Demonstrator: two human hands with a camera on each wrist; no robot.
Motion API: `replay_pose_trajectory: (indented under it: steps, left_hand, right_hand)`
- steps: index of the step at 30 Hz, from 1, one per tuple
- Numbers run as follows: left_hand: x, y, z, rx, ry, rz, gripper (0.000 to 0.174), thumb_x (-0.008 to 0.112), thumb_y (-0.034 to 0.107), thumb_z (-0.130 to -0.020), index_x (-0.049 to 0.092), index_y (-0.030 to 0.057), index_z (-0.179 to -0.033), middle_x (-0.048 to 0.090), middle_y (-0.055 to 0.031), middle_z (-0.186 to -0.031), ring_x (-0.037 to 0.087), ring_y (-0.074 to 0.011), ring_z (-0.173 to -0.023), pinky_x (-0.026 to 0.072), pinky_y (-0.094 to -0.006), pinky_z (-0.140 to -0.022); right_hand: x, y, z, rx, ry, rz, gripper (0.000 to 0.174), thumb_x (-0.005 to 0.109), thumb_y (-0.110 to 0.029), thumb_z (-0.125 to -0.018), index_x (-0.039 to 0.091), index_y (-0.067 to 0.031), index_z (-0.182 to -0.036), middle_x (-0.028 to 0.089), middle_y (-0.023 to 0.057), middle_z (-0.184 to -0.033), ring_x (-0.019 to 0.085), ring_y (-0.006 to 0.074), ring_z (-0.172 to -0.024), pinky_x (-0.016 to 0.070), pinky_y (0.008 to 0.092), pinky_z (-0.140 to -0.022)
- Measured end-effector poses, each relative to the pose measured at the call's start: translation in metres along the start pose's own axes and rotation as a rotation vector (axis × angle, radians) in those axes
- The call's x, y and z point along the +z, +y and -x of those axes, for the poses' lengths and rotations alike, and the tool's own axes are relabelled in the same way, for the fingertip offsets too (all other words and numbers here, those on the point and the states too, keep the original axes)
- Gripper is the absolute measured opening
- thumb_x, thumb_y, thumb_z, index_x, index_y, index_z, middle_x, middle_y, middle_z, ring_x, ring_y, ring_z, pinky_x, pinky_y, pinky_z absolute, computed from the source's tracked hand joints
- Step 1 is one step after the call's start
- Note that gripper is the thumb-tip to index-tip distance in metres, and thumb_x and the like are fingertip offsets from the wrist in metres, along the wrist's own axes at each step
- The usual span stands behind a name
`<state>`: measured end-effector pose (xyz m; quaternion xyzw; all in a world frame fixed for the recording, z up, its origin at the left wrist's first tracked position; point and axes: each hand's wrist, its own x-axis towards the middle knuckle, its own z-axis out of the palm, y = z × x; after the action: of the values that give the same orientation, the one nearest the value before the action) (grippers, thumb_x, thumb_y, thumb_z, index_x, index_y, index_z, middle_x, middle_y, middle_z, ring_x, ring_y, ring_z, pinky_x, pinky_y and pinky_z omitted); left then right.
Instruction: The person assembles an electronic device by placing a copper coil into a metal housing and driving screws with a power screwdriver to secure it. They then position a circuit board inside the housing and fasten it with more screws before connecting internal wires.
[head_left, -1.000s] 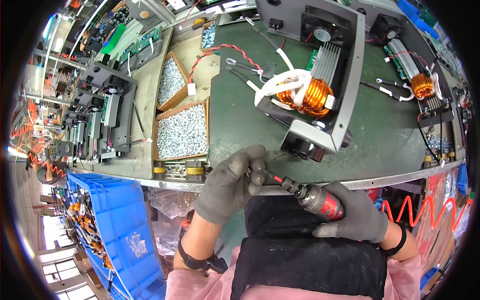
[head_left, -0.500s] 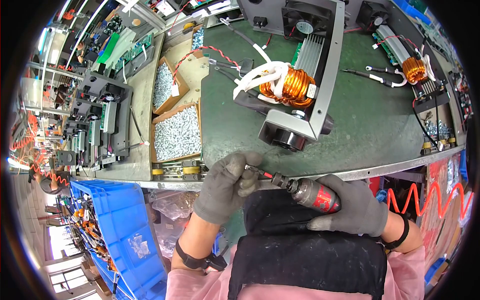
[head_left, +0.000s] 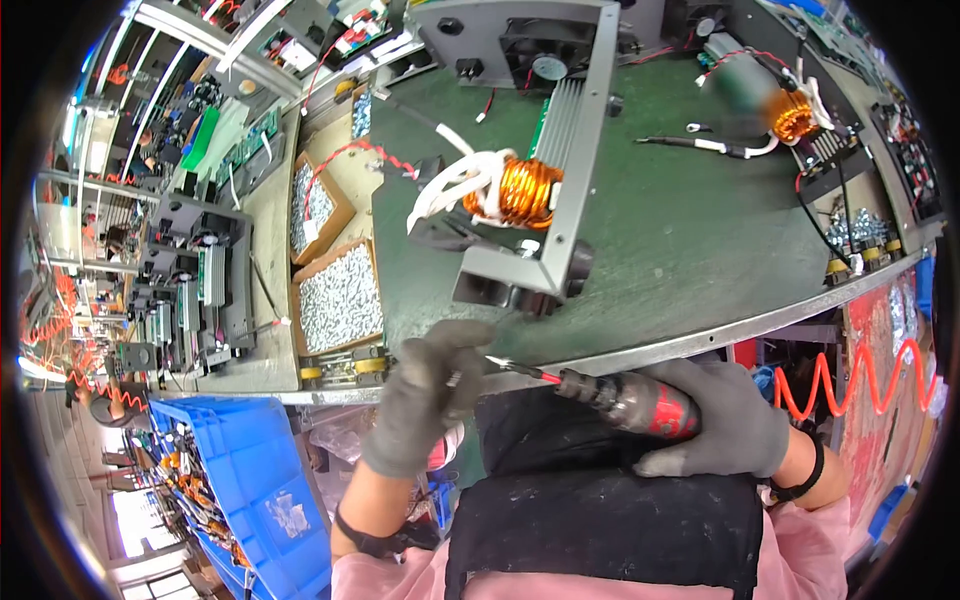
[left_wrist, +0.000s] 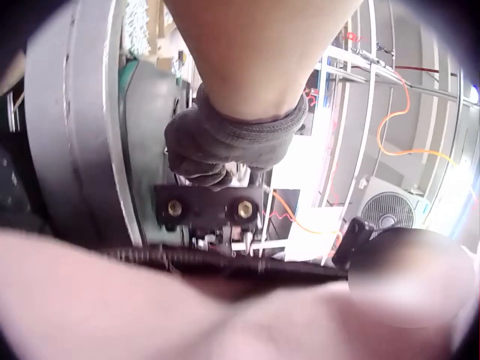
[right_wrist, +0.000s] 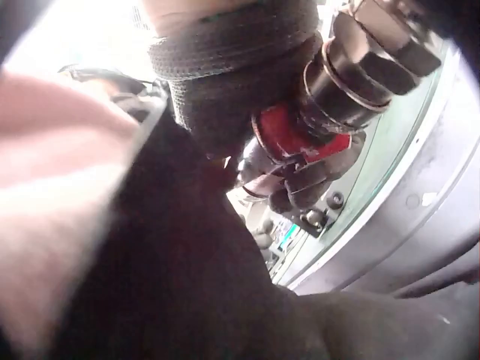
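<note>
My gloved right hand (head_left: 728, 420) grips a red and black power screwdriver (head_left: 672, 412), its bit pointing left over the bench's front edge. At the bit's tip sits a small silvery screw (head_left: 505, 363). Left of that tip, my gloved left hand (head_left: 420, 395) is blurred, fingers curled with a small shiny screw (head_left: 455, 379) showing between them. Beyond the hands stands a grey metal chassis (head_left: 578, 185) with a copper-wound coil (head_left: 527, 193), white cables and a finned heatsink. In the right wrist view, the screwdriver's metal end (right_wrist: 352, 82) is close to the camera.
Two boxes of screws, the nearer box (head_left: 340, 300) and the farther box (head_left: 318, 215), sit left on the green work mat (head_left: 680, 240). A second coil unit (head_left: 793, 115) stands at the right. A blue bin (head_left: 245, 480) and red coiled hose (head_left: 860, 385) flank me below the bench.
My left hand has drawn left, away from the screwdriver's tip, where a screw now shows. The chassis and bench have shifted leftward in the head view. My right hand keeps its grip.
</note>
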<state>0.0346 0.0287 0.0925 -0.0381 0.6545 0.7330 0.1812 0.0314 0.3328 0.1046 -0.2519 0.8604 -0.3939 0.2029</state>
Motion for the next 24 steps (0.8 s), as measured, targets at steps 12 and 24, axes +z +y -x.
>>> replay_pose_trajectory:
  steps: [12, 24]
  left_hand:
    - [-0.059, 0.052, -0.144, 0.467, -0.240, -0.936, 0.090, 0.084, 0.032, -0.065, 0.038, -0.0015, -0.135, 0.049, -0.0140, -0.130, 0.053, -0.0220, -0.114, 0.0428, -0.0361, -0.098]
    - [-0.042, 0.022, -0.179, 1.267, -0.365, -0.802, 0.045, 0.075, 0.015, -0.073, 0.058, 0.0050, -0.114, 0.056, -0.0073, -0.119, 0.054, -0.0207, -0.108, 0.0429, -0.0309, -0.093]
  right_hand:
    - [-0.039, 0.017, 0.008, 0.322, 0.211, -0.166, 0.071, 0.086, -0.041, -0.058, 0.056, -0.0037, -0.111, 0.063, 0.0117, -0.077, 0.059, 0.0237, -0.066, 0.0477, 0.0337, -0.067]
    - [-0.044, 0.003, -0.010, 0.542, 0.177, -0.368, 0.078, 0.089, -0.041, -0.054, 0.057, 0.0039, -0.108, 0.064, 0.0071, -0.086, 0.057, 0.0141, -0.076, 0.0486, 0.0302, -0.073]
